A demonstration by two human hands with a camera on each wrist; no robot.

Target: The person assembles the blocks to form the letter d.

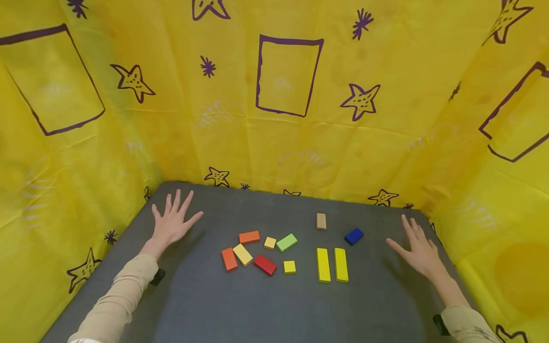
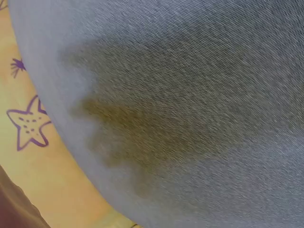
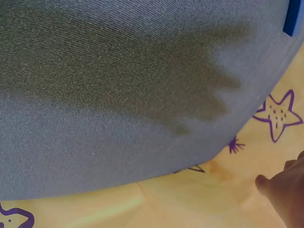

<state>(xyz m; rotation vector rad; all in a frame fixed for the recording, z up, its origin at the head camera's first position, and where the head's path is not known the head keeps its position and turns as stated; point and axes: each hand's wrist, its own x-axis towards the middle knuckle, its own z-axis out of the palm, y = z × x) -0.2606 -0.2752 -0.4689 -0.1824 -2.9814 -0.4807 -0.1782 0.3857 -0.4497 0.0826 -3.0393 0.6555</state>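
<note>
In the head view my left hand hovers over the table's left side with its fingers spread, holding nothing. On the opposite side, my right hand is also spread and holds nothing; a blue block lies nearest to it. Two long yellow blocks lie side by side, with a tan block behind them. Left of these is a loose group: two orange blocks, a pale yellow block, a pale yellow cube, a green block, a red block and a bright yellow cube.
A dark grey tabletop carries all the blocks. Yellow cloth with purple stars and frames rises behind it and along both sides. Both wrist views show mostly the table surface, with a hand's shadow on it.
</note>
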